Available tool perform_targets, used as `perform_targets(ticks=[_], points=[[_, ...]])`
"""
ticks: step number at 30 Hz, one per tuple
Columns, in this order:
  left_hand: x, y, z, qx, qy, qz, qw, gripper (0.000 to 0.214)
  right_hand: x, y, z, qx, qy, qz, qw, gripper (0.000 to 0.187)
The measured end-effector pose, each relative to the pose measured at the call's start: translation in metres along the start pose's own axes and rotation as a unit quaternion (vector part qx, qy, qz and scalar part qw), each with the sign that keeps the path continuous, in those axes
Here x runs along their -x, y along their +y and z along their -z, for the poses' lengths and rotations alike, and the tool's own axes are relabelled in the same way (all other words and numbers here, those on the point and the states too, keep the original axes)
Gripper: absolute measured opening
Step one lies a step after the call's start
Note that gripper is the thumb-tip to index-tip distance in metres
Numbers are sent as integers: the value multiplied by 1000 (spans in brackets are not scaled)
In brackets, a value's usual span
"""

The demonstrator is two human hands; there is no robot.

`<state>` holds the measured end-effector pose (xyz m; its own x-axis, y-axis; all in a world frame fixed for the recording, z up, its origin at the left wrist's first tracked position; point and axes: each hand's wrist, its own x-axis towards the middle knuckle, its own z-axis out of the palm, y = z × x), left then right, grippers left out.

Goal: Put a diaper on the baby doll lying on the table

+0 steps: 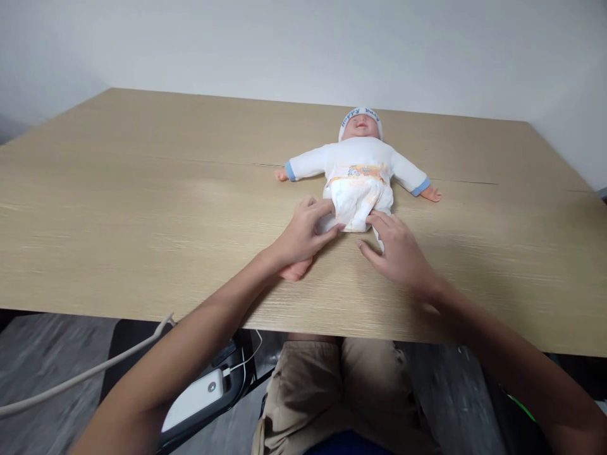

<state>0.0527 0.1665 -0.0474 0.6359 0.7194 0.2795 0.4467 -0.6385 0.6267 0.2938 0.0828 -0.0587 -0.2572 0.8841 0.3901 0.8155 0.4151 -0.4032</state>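
Note:
A baby doll point(358, 150) in a white long-sleeved top and a lettered white cap lies on its back, arms spread, head toward the wall. Around its hips is a white diaper point(353, 199) with a printed orange waistband. My left hand point(306, 230) grips the diaper's edge at the leg opening on the left, thumb low and fingers higher. Below that wrist shows one doll foot point(297, 270). At the other leg opening, the fingertips of my right hand point(398, 249) touch the diaper's edge, with the thumb held apart. That hand hides most of the doll's other leg.
The wide wooden table point(142, 208) reaches back to a pale wall point(284, 50), with a seam across it. Below its front edge, a white device point(196, 398) with a cable sits on a black surface. A thick pale cable point(95, 370) runs at lower left.

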Motion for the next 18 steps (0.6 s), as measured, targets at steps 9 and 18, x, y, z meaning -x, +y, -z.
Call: perform_targets(ticks=[9,18], points=[[-3,-2,-4,36,24,51,998,34,-5,0,-8,-53,64,-123,989,27],[4,-5,-16,163,118,84,976,48,-1,-3,-6,-34,113,-176,977,34]])
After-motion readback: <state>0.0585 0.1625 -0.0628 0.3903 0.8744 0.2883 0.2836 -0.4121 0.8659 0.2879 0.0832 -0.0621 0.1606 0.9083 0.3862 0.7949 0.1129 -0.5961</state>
